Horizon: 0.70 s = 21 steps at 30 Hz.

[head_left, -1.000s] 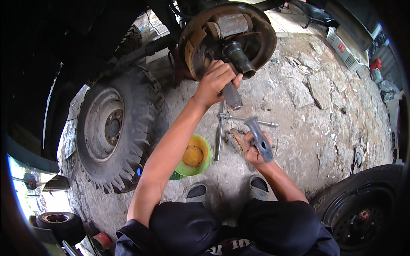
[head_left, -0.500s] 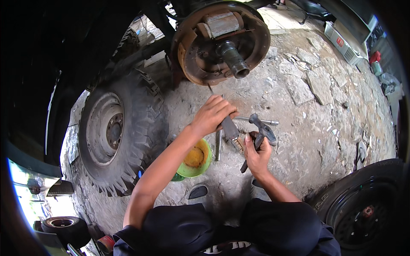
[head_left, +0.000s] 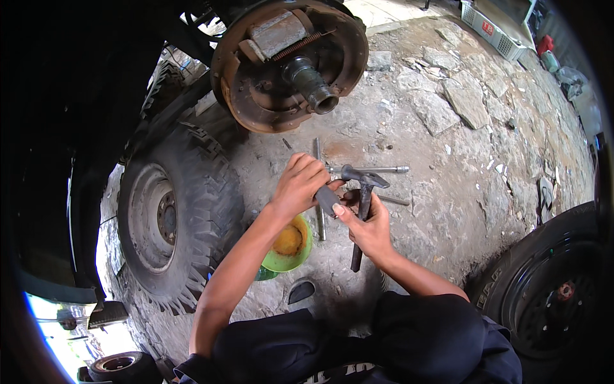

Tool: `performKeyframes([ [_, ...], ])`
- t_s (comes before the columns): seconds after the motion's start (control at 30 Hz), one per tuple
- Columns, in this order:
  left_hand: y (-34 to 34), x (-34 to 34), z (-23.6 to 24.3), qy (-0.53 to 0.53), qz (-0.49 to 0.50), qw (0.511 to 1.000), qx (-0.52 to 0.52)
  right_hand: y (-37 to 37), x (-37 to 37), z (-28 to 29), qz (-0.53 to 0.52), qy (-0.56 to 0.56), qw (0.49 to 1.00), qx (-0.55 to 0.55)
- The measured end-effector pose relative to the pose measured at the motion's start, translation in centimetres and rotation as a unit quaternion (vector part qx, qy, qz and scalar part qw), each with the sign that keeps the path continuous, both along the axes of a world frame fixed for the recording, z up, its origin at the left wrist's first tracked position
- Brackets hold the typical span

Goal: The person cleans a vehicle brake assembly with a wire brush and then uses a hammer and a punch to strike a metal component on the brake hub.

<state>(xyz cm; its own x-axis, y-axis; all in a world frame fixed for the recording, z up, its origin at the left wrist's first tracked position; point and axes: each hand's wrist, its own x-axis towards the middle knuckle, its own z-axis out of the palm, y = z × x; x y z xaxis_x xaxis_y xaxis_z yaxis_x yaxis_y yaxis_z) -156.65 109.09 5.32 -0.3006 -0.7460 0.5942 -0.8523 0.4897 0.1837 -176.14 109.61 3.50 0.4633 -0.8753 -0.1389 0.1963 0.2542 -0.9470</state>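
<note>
My left hand is closed around a dark grey bar-like tool. A thin dark tip shows beyond my knuckles; the tool's exact kind is unclear. My right hand grips a hammer, its dark head upward and its handle hanging below my palm. My right thumb touches the near end of the grey tool. Under both hands a cross-shaped lug wrench lies on the ground, partly hidden. Beside my left forearm stands a green bowl with yellow-brown stuff inside.
Ahead hangs a rusty brake assembly with a protruding axle tube. A large treaded wheel stands at left, another wheel at near right. Broken stone slabs cover the far right ground, near a white crate.
The view has shifted, moving the brake assembly leftward. My hands have come closer together; my right thumb now meets the grey tool, and the hammer stands more upright.
</note>
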Motion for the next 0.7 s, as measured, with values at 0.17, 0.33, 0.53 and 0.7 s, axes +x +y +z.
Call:
performKeyframes([
  [0.17, -0.4, 0.1, 0.4, -0.06, -0.004, 0.998, 0.023, -0.3, -0.3, 0.1, 0.014, 0.033, 0.999, -0.011],
  [0.33, -0.8, -1.0, 1.0, -0.113, 0.099, 0.989, 0.012, -1.0, -0.7, -1.2, -0.047, 0.014, 0.998, 0.046],
  [0.53, 2.0, -0.4, -2.2, 0.062, 0.123, 0.99, 0.002, -2.1, -1.5, -3.0, -0.087, -0.013, 0.995, 0.054],
  [0.7, 1.4, -2.1, -3.8, 0.32, 0.167, 0.928, 0.094, -1.8, -1.2, -2.4, -0.091, -0.027, 0.994, 0.052],
])
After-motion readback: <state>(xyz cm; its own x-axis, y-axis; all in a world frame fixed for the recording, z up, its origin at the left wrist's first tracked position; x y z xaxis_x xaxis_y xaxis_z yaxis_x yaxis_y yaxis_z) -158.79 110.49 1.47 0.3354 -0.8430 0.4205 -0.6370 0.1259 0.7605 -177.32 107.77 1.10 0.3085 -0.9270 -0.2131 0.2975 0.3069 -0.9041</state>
